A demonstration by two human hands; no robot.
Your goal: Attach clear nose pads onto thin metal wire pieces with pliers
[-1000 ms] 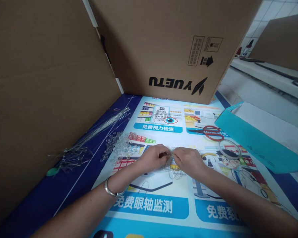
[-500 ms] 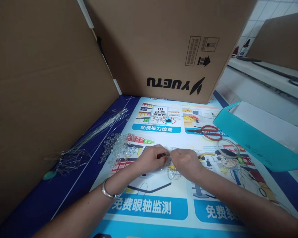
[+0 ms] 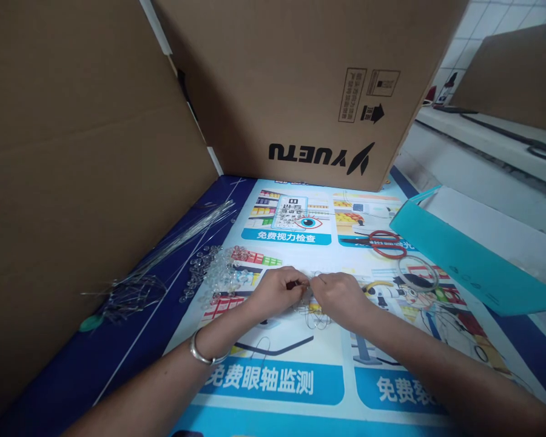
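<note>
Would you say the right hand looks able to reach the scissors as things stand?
Probably yes: the scissors lie flat just beyond the right hand, with nothing visible standing between them, though that hand seems busy pinching thin wire.

We see a thin, silvery wire piece bent into several round, overlapping loops that spread toward our near side. Its far end sits between the pinched fingertips of our left hand and right hand, mostly hidden, too small to make out.

Tiled wall upper right, pale ledge below.
</note>
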